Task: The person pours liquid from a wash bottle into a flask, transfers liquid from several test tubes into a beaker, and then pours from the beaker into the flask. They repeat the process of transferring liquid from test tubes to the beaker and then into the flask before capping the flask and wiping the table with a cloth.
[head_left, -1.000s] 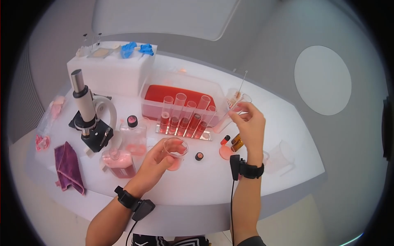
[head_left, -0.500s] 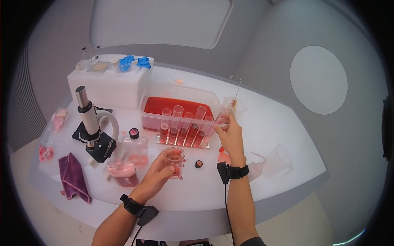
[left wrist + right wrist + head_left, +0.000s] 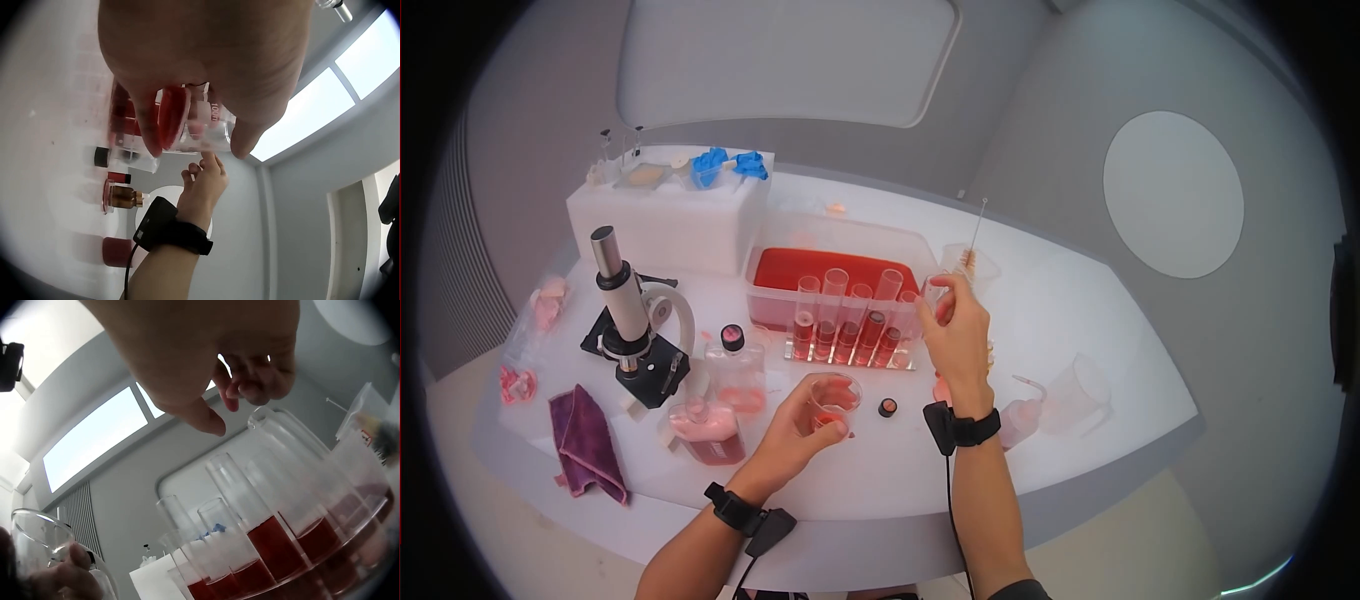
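My left hand [image 3: 798,440] grips a clear beaker [image 3: 838,396] with a little red liquid, above the table's front part; the left wrist view shows fingers on both sides of the beaker [image 3: 199,119]. Behind it stands a metal rack [image 3: 850,366] of several glass tubes with red liquid. At the rack's right end is my right hand [image 3: 960,340], its thumb apart from loosely bent fingers. A clear tube [image 3: 290,434] leans just below the right hand [image 3: 240,369] in the right wrist view, with no grip on it visible.
Behind the rack is a plastic tub [image 3: 840,316] of red liquid. A microscope [image 3: 635,330], two bottles [image 3: 708,432] and a purple cloth [image 3: 586,446] are at left. A small black cap [image 3: 887,407] lies between the hands; a wash bottle [image 3: 1021,420] and pitcher [image 3: 1080,395] stand at right.
My right hand has moved left from beside the brush beaker to the rack's right end, and the tilted clear tube went with it. The left hand still holds the beaker, slightly lower in view.
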`<action>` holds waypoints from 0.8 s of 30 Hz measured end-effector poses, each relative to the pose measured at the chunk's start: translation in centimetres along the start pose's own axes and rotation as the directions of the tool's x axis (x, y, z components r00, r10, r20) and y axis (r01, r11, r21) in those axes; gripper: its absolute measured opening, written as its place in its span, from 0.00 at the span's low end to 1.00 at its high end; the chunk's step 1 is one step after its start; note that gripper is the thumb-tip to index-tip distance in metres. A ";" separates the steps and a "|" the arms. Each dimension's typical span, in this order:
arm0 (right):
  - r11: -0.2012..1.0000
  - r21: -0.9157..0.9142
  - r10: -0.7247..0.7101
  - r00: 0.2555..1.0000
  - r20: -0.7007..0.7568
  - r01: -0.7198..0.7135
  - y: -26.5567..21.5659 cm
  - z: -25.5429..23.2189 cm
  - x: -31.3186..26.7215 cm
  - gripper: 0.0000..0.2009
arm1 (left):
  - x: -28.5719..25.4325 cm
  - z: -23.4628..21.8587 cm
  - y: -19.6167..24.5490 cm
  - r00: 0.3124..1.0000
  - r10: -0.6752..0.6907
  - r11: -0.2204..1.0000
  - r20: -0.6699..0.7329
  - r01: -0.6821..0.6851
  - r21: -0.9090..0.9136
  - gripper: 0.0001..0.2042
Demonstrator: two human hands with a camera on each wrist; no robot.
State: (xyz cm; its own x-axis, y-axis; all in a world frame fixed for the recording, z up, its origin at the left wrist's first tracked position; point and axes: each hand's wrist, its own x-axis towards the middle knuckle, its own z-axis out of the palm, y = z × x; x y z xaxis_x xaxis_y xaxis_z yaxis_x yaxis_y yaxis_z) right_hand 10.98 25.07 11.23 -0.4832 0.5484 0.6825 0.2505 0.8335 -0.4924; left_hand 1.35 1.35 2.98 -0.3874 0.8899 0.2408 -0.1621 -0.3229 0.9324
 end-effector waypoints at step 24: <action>0.961 0.217 0.149 0.981 0.121 -0.173 -0.7 0.4 -0.4 0.17 | 0.2 0.2 -1.3 0.999 0.018 0.998 -0.030 -0.017 0.059 0.31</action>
State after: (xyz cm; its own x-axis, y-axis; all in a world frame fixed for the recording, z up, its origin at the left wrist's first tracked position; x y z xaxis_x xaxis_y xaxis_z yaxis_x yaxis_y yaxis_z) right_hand 10.61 24.23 11.10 -0.5386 0.6544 0.5307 0.1422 0.6915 -0.7083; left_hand 1.65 1.97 1.84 -0.4173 0.8738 0.2497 -0.1020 -0.3181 0.9426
